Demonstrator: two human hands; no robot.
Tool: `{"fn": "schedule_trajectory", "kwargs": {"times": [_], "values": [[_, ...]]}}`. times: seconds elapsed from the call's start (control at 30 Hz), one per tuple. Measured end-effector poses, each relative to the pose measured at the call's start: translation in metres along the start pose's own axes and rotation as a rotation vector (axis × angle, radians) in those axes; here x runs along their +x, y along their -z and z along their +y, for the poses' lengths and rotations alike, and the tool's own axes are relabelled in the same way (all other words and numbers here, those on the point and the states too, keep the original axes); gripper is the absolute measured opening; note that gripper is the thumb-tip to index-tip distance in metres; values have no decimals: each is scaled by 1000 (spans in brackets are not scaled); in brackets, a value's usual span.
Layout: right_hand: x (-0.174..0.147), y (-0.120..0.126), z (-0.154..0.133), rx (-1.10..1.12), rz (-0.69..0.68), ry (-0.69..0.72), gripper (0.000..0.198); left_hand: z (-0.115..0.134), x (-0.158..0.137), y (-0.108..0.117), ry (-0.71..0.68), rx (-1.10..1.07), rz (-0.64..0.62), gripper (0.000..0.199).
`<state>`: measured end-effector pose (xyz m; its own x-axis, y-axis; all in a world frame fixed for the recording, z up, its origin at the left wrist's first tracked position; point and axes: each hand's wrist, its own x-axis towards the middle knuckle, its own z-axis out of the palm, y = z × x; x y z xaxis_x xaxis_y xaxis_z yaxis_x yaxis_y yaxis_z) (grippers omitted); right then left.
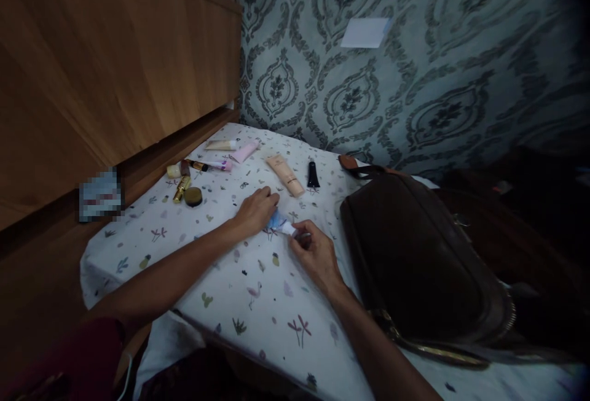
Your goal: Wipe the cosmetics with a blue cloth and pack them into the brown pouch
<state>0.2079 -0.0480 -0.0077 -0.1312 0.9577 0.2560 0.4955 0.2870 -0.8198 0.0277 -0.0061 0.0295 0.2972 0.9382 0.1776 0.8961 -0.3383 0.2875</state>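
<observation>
A small blue tube with a white cap (282, 225) lies across the middle of the patterned cloth, between my two hands. My left hand (256, 210) is closed over its blue end, fingers curled down onto it. At the other end, my right hand (316, 252) pinches the white cap between thumb and fingers. Just beyond them rest a beige tube (284, 175) and a black tube (313, 175). To the left are a round dark jar with a gold-toned lid (193, 196) and a gold lipstick-like case (182, 189).
A dark brown bag (415, 253) takes up the right side. Further back lie a pink tube (245, 151), a pale tube (221, 145) and a black-and-gold stick (197, 165). A wooden cabinet (138, 51) borders the left; patterned wallpaper (286, 88) rises behind.
</observation>
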Motion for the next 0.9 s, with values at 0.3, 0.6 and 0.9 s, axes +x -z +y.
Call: {"fn": "schedule_trajectory", "kwargs": {"times": [0.3,0.6,0.9], "values": [[0,0,-2,-24,2,19,20,-33,11,-1,75,98,82,15],[-3,3,-1,-87,-15,121,22,-49,15,1,108,128,107,16],[-4,3,0,-113,-11,217,22,-56,16,3,102,99,164,12]]}}
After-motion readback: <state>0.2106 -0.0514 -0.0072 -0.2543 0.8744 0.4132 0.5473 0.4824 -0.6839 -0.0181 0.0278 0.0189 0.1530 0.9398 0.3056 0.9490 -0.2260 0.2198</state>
